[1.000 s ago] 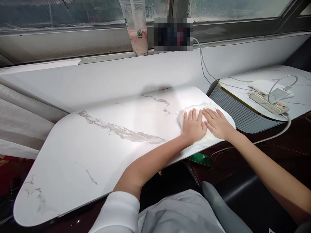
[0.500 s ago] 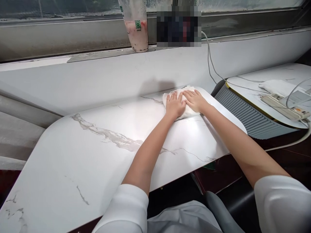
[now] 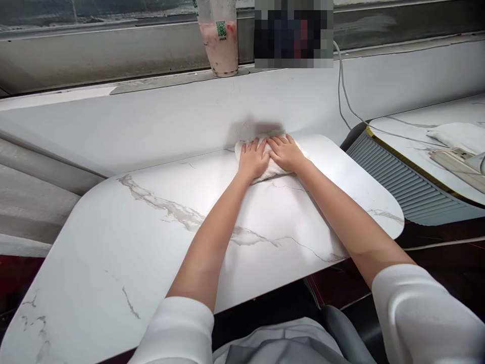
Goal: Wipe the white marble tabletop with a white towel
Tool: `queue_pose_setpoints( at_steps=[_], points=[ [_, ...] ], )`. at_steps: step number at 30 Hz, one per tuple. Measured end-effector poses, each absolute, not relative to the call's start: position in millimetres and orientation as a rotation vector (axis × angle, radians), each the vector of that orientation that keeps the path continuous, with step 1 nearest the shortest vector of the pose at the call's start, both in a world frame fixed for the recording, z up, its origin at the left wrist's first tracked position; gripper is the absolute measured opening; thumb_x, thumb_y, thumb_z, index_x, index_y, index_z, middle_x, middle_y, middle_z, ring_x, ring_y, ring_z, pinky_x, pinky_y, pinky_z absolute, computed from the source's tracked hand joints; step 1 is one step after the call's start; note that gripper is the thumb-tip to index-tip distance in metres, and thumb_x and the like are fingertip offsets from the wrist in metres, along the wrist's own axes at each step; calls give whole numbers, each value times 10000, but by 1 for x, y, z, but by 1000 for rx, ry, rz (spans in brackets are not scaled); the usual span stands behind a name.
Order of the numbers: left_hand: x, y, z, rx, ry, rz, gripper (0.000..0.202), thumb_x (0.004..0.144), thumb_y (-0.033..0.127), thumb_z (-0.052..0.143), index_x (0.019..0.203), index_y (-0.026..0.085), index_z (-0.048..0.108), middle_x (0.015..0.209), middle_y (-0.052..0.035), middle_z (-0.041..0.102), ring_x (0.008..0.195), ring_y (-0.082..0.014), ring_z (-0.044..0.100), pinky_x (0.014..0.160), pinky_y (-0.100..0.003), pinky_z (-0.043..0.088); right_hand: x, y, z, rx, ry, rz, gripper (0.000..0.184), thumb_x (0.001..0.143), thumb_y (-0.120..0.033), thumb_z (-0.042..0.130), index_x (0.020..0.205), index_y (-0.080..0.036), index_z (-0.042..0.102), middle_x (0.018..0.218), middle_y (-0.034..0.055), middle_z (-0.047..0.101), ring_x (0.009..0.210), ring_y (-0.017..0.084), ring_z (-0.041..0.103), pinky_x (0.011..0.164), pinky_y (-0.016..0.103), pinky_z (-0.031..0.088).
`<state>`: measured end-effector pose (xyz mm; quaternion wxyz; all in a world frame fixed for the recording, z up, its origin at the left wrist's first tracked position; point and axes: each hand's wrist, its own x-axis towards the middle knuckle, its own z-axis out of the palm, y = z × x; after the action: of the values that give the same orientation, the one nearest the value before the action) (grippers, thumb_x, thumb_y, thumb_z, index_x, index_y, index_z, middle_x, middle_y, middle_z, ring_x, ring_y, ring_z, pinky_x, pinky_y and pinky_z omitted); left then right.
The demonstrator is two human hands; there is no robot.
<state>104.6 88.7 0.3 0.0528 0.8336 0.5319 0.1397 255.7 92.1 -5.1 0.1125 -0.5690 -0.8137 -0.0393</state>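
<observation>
A white cloth [image 3: 278,170] lies bunched near the back edge of the white marble-patterned table [image 3: 159,268]. My left hand [image 3: 254,161] presses flat on the cloth's left part, its fingers stretched and a little spread. On the right part rests my right hand [image 3: 286,152], also flat with fingers extended. The two hands nearly meet at the thumbs. Much of the cloth is hidden beneath them.
A clear cup of pink drink [image 3: 222,50] stands on the window ledge, left of a pixelated patch. White cables [image 3: 343,81] hang down the wall. At right, a second table [image 3: 401,131] holds a power strip [image 3: 460,164] and white fabric [image 3: 458,136]. A pale curtain [image 3: 34,202] hangs at left.
Both hands and the cloth have slid left along the table's back edge, with the palms still flat on the cloth. The camera view has shifted slightly.
</observation>
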Motion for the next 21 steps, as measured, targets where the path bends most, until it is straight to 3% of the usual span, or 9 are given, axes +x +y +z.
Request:
queue_pose_setpoints(
  at_steps=[9,16,21],
  points=[
    [92,19,5,2517,1582,353,543,1028,327,283,1552,187,281,1640,-102,250,1504,-228,249,1238,-472,109,241,15,0,-1767,-2424,-89,614,979,-304,228,1510,-14,330,1574,203,338,1468,313,283,1200,548,153],
    [78,-72,4,2589,1500,335,549,1027,323,294,1549,154,276,1628,-150,259,1509,-245,233,1236,-505,127,236,-79,-11,-1653,-2384,-243,597,973,-326,248,1509,-88,360,1520,184,440,1435,311,357,1180,568,201],
    [59,-136,2,2652,1462,355,563,1027,332,290,1544,109,282,1611,-196,270,1509,-282,221,1228,-547,153,220,-144,-12,-1612,-2396,-309,596,976,-320,252,1493,-57,389,1508,200,450,1434,319,359,1194,553,202]
  ],
)
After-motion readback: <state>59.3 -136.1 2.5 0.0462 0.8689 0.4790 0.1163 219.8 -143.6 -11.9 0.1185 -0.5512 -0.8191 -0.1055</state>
